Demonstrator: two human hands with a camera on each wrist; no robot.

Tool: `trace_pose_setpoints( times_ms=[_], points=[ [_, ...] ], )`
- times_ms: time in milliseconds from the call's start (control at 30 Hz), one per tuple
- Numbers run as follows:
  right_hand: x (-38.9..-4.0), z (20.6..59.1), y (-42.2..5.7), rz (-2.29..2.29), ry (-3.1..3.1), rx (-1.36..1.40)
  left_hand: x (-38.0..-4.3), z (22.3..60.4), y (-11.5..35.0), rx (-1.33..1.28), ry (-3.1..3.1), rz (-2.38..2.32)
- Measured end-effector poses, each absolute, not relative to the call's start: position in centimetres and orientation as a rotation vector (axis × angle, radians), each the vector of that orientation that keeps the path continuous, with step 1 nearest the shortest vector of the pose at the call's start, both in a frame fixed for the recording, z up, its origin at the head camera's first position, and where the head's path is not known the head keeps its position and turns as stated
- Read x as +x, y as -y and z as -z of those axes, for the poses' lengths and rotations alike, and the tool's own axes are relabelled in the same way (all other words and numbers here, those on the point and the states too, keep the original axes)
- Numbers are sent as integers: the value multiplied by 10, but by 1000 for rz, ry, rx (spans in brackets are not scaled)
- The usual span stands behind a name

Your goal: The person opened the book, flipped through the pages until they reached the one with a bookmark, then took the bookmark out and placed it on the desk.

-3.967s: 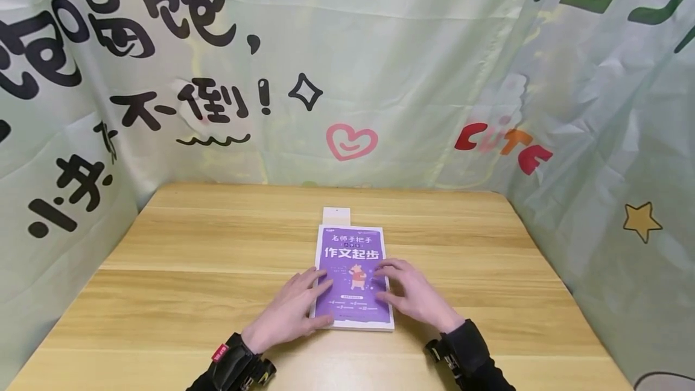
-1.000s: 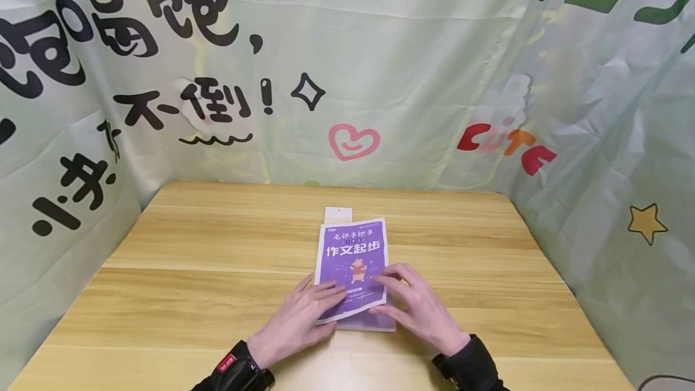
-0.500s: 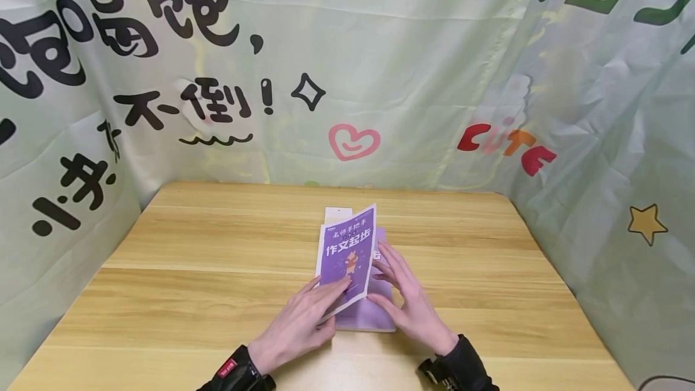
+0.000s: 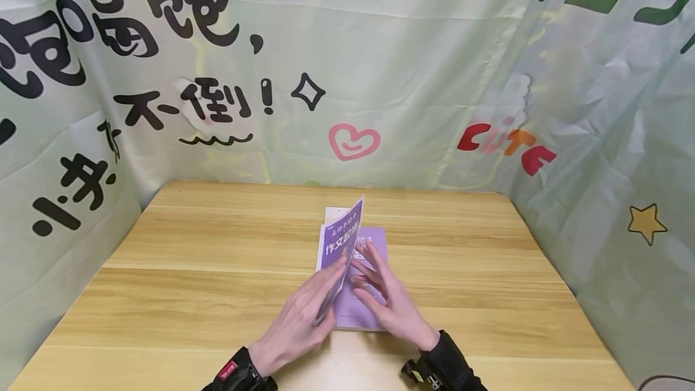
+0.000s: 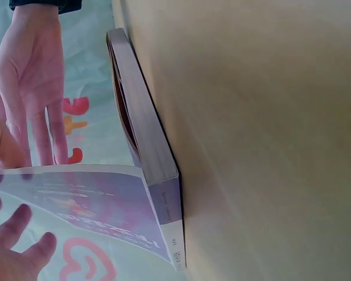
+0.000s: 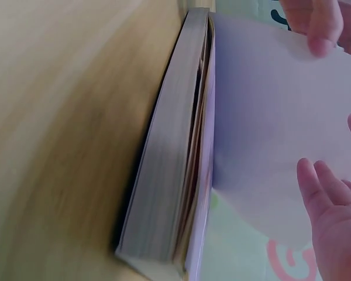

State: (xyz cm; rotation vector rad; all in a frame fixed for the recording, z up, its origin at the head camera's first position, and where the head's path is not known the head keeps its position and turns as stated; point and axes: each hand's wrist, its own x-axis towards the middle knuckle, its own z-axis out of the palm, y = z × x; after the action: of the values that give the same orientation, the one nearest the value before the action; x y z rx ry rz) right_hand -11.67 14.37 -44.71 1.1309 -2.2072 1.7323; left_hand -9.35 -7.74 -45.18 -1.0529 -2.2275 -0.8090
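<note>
A thick paperback book [image 4: 361, 314] lies on the table with its purple cover [image 4: 341, 240] lifted nearly upright, hinged at the left spine. My left hand [image 4: 301, 312] pinches the cover near its lower edge, fingers on the printed outside and thumb on the inside. The pale inner side of the cover [image 6: 263, 99] fills the right wrist view, with the left thumb on it. Beneath shows a lighter purple title page. My right hand [image 4: 393, 300] hovers over that page with fingers spread, close to the cover's inner side and holding nothing.
A small white piece [image 4: 335, 215] sticks out past the book's far end. The wooden table [image 4: 206, 246] runs back to a pale green printed curtain [image 4: 412, 77] that also hangs at both sides. Dark wrist straps circle both wrists.
The cover lay flat at first, then rose from its right edge and swung left to nearly upright. My left hand grips it now; my right hand has moved left over the page.
</note>
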Motion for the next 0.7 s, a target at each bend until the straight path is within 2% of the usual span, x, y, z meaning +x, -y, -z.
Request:
trace_pose_setpoints(
  times_ms=[700],
  points=[
    [-126,445,-118,-1595,2515,1168,-97,432,93,-942,1954,794]
  ],
)
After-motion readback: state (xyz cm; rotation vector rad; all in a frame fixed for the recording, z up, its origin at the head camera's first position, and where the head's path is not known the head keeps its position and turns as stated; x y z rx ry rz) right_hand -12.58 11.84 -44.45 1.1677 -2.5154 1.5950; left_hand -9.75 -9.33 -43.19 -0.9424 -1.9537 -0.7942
